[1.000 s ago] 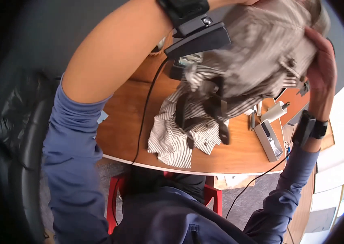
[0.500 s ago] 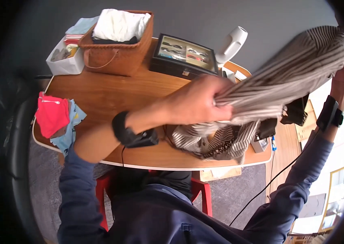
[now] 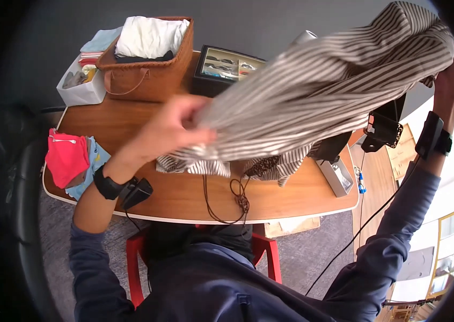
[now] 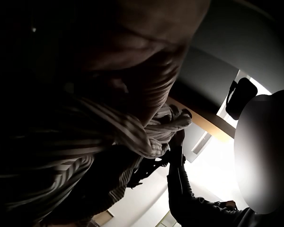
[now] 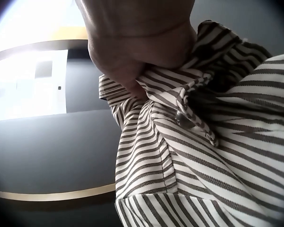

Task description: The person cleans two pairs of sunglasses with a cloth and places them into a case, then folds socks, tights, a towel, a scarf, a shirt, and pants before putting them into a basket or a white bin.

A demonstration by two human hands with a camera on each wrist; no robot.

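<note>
A brown-and-white striped garment (image 3: 313, 91) is stretched in the air above the table, rising toward the upper right. At its lower left end the left hand (image 3: 176, 126) pinches the cloth, blurred in the head view. The right hand (image 3: 448, 80) grips the upper right end. In the right wrist view, the right hand's fingers (image 5: 138, 90) are tucked into the striped cloth (image 5: 180, 156) near a button. The left wrist view is dark, with the left hand (image 4: 132, 61) over bunched striped fabric (image 4: 128, 127). Loose parts of the garment hang low over the table.
On the table (image 3: 270, 201) stand a wicker basket (image 3: 141, 83) with white cloth, a white box (image 3: 85, 92) of folded items and a black display case (image 3: 213, 86). Red cloth (image 3: 67, 161) lies at the left edge, a grey tray (image 3: 336, 180) at the right. Cables (image 3: 238, 201) trail across the front.
The left hand came down from above to the garment's left end, then moved further left. The bunched garment is now spread out, its right end raised by the right hand.
</note>
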